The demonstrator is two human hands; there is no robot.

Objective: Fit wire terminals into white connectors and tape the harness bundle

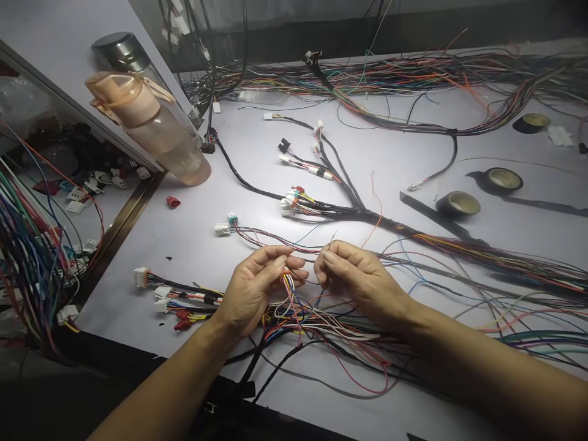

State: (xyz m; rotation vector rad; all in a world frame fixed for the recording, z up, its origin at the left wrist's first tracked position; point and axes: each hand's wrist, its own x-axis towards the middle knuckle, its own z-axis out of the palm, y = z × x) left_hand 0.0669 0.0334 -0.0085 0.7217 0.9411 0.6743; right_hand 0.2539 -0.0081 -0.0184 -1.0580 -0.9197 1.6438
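My left hand [257, 283] is closed around a small connector with a fan of coloured wires [294, 306] coming out of it, near the front of the white table [193, 239]. My right hand [356, 275] pinches a thin wire whose metal tip [332, 236] pokes up just above the fingers. The two hands sit close together, fingertips a few centimetres apart. A taped black wire harness [349, 205] with white connector ends spreads out behind them.
A peach water bottle [151, 122] and a steel-capped bottle [120, 52] stand at the left. Three tape rolls [459, 203] lie at the right. White connectors [141, 277] lie front left. A tray of parts [92, 187] and hanging wires [27, 245] fill the left edge. Wire bundles [413, 73] cross the back.
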